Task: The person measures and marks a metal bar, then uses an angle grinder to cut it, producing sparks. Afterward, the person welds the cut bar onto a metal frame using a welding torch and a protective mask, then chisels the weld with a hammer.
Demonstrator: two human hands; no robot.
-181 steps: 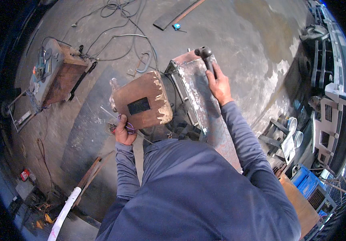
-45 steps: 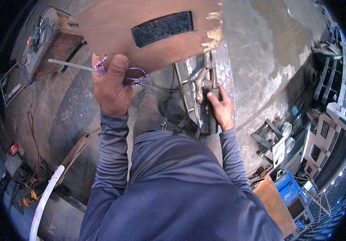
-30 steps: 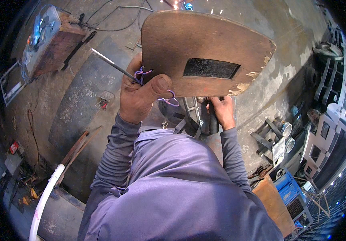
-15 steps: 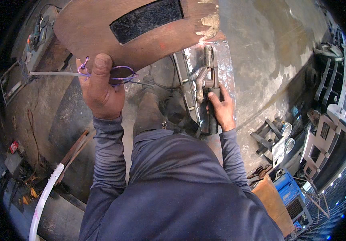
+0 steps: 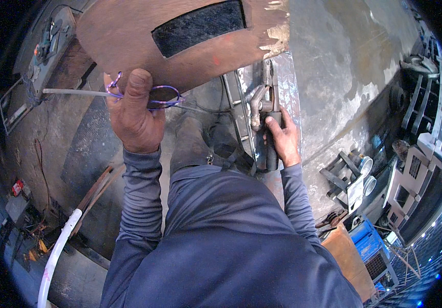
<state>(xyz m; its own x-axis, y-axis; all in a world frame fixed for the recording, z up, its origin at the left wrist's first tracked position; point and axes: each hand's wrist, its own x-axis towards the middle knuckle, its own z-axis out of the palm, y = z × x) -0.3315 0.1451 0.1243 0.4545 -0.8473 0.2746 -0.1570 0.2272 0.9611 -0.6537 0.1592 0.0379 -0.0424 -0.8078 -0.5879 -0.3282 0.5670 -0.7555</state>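
Observation:
My left hand [image 5: 138, 115] is closed at the near edge of a brown hand-held welding shield [image 5: 128, 46], thumb up; its other fingers are mostly hidden. The shield has a dark rectangular window [image 5: 200, 28] and a frayed right edge. A purple cord loop [image 5: 167, 107] hangs by my thumb, and a pale thin rod [image 5: 77, 92] sticks out leftward from the same hand. My right hand [image 5: 284, 137] wraps around the black grip of a welding electrode holder [image 5: 269, 110]. Its worn metal jaws point away from me, over a shiny flat metal surface [image 5: 287, 84]. The shield hides whatever lies beyond the jaws.
A ladder-like metal frame [image 5: 239, 102] stands beside the electrode holder. A bench with tools [image 5: 51, 49] is at far left, a white curved tube [image 5: 56, 256] at lower left. Rightward are a metal bracket with round cups [image 5: 351, 179], a blue machine [image 5: 369, 241] and stacked metal parts [image 5: 410, 190].
The shield and my left hand have shifted slightly right. A bright glow at the shield's lower right edge is gone, and thin haze hangs below it. My right hand has barely moved.

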